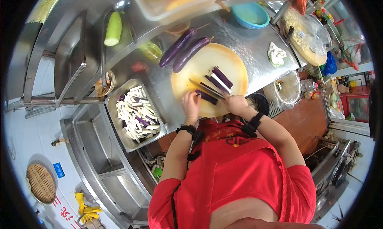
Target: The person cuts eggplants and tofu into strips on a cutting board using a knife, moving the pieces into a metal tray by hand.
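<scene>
On the round cutting board (231, 65) lie several purple eggplant pieces (222, 77). My right hand (237, 104) is closed round the handle of a knife (205, 88), whose blade points up and left across the board. Below the blade, my left hand (190, 104) touches the left end of an eggplant piece (207, 97) with bent fingers. Two whole eggplants (191, 54) lie side by side at the board's upper left edge. To the left, a metal tray (127, 143) holds many cut eggplant strips (137, 113).
A plastic bin (159, 15) and a blue bowl (250, 15) stand beyond the board. At the left are a green gourd (113, 28), a ladle (121, 4) and a metal sink (99, 139). A white cloth-like item (276, 54) lies right of the board.
</scene>
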